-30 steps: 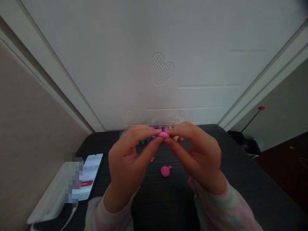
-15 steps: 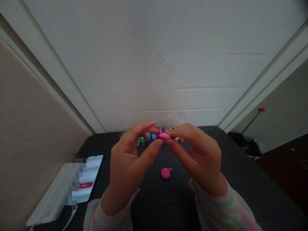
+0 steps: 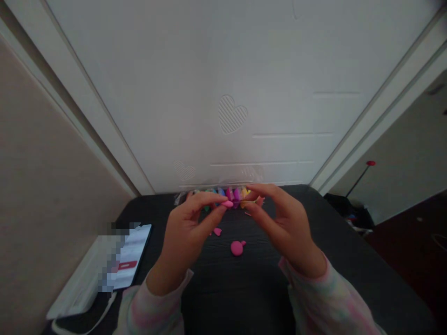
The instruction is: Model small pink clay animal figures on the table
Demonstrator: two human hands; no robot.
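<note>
My left hand [image 3: 195, 214] pinches a small pink lump of modelling clay [image 3: 227, 204] between thumb and fingertips, raised over the dark table. To its right is my right hand [image 3: 275, 214], thumb and forefinger apart with a gap between them, not touching the lump. A thin pale line shows near its fingertips; I cannot tell what it is. On the table below lies a round, flattened pink clay piece [image 3: 236, 248] with a small knob at its upper right. A small pink clay bit [image 3: 217, 231] lies beyond it, partly beside another bit near my left thumb.
Several colourful clay packs [image 3: 236, 194] in clear wrapping line the back of the dark table [image 3: 223, 288], against a white panel with embossed hearts [image 3: 232, 114]. At left lie a phone [image 3: 134, 256], a white device [image 3: 75, 288] and a white cable [image 3: 104, 314].
My right fingers have let go of the pink lump and spread, moving slightly right. My left hand keeps the lump, a little lower and further left. The view has shifted slightly.
</note>
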